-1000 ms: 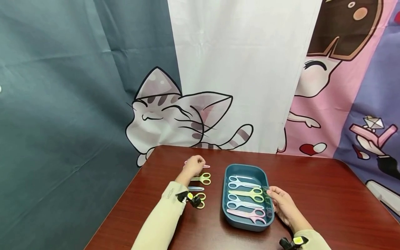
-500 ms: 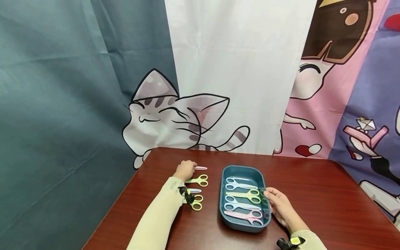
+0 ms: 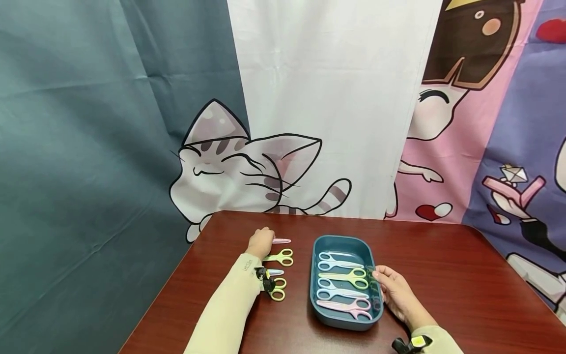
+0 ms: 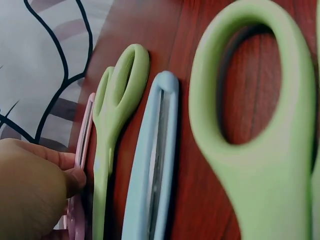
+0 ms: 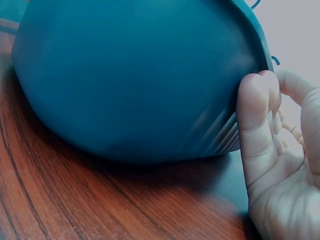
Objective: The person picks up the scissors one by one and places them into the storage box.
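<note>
Far pink plastic scissors (image 4: 84, 132): left hand (image 3: 261, 242) has shifted leftward, now pinching them; grasp made.
Rounded teal plastic tray (image 3: 342, 321): right hand (image 3: 397, 292) pinches its rim.

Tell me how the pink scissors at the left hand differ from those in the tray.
The far pair is outside the tray; the near pair lies inside it. The left hand pinches the far pair; no hand touches the near pair. In the head view, the far pair's tip points right, the near pair's left. Both are pink scissors.
</note>
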### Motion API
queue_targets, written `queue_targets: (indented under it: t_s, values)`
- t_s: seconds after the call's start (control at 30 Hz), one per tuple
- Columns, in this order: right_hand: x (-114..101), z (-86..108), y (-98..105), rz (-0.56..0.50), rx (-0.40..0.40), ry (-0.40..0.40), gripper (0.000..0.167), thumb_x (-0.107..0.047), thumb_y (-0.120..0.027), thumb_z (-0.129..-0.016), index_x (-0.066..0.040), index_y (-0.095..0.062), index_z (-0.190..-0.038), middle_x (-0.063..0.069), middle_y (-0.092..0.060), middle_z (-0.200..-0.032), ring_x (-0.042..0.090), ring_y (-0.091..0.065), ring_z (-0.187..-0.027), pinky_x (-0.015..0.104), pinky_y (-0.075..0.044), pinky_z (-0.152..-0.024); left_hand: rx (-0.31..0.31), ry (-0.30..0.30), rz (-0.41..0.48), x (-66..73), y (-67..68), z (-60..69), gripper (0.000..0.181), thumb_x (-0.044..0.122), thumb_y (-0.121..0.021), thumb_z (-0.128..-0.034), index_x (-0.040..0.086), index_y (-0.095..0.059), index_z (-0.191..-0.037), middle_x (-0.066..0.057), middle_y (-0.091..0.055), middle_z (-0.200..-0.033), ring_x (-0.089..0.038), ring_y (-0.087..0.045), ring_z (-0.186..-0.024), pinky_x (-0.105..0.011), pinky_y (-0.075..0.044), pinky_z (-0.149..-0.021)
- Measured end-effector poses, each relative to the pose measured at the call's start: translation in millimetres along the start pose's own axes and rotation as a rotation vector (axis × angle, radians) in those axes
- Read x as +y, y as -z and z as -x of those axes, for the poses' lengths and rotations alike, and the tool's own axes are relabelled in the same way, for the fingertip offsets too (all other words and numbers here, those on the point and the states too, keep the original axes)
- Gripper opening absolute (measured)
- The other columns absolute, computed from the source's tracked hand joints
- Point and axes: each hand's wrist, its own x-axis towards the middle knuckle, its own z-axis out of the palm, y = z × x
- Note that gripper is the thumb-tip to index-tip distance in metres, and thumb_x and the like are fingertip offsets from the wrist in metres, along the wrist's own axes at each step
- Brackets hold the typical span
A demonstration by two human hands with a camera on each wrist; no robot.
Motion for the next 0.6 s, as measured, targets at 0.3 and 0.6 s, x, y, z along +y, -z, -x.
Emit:
queue_targets:
  t_s: [0.3,0.6]
  values:
    - [-2,-1.6,-2,-0.02,-0.03,0.022,0.015,-0.005,-0.046,-0.106,-0.01,-0.058,-0.1,-0.005,-0.065,-0.078,0.002,-0.058,-0.058,0.017,-0.047,-0.047,-0.043,0.045,0.001,5.3,10.8,0.8,0.017,0.004,-0.056,-0.1014,0.013,-0.07,-0.108,-0.01,-0.063,-0.113,-0.038,-0.055,-0.105,-0.053,-0.051,-0.084]
    - [-3,0.8,-1,-0.013,-0.014,0.004,0.016,-0.006,-0.046,-0.107,-0.012,-0.059,-0.099,-0.006,-0.064,-0.079,0.002,-0.058,-0.059,0.016,-0.047,-0.048,0.074,0.021,0.09,26.4,32.9,9.3,0.009,0.01,-0.065,-0.0979,0.017,-0.068,-0.103,-0.003,-0.064,-0.103,-0.03,-0.055,-0.096,-0.048,-0.053,-0.078]
